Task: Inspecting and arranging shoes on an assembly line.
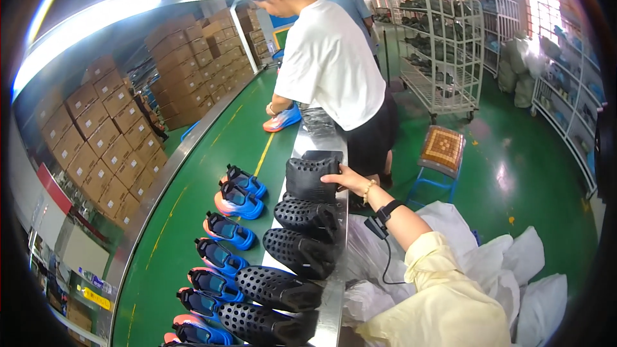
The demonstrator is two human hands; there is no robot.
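Note:
My right hand (349, 180) reaches forward, its fingers closed on the edge of a black, perforated, clog-shaped shoe (311, 178). That piece stands at the far end of a row on the metal ledge beside the green belt (212, 186). Nearer to me, more black perforated shoes (297, 215) lie side by side, close together. To their left, a row of blue-and-orange sneakers (236, 200) with black collars sits on the belt. A bracelet and a black wrist strap with a cable are on my right arm. My left hand is out of view.
Ahead, a person in a white shirt (337, 58) handles a blue-and-orange sneaker (283, 117) on the belt. White plastic bags (498, 263) crowd the ledge's right side. A stool (442, 148) and a wheeled rack (450, 58) stand farther right; stacked cartons (106, 135) line the left.

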